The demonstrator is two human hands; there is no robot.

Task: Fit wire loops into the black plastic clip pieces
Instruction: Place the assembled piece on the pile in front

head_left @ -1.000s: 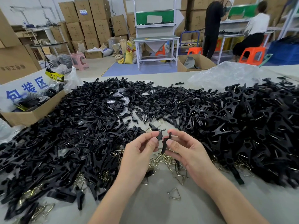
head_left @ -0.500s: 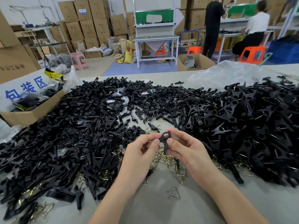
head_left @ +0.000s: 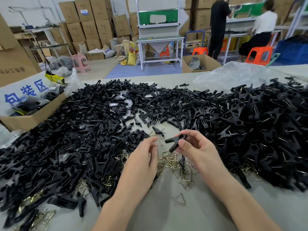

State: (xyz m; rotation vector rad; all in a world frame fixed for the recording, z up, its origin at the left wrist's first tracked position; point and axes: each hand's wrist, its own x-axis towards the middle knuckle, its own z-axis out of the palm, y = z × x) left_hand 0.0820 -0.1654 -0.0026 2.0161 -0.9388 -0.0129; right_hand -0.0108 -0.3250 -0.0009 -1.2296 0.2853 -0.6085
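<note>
My right hand pinches a black plastic clip between thumb and fingers, its two legs splayed to the lower left. My left hand hangs a little to the left of the clip, apart from it, fingers loosely curled and blurred; I cannot tell whether a wire sits in it. Below both hands lies a heap of brass-coloured wire loops on the grey table. One loose triangular loop lies nearer to me. Heaps of black clip pieces spread left, and more clips right.
An open cardboard box with blue lettering stands at the left edge. A crumpled clear plastic bag lies at the far right of the table. Beyond the table are stacked cartons, a workbench, stools and two people at a bench.
Both hands held the clip together before. Now my left hand has let go and drawn down to the left, while my right hand has tilted the clip, its legs spread apart.
</note>
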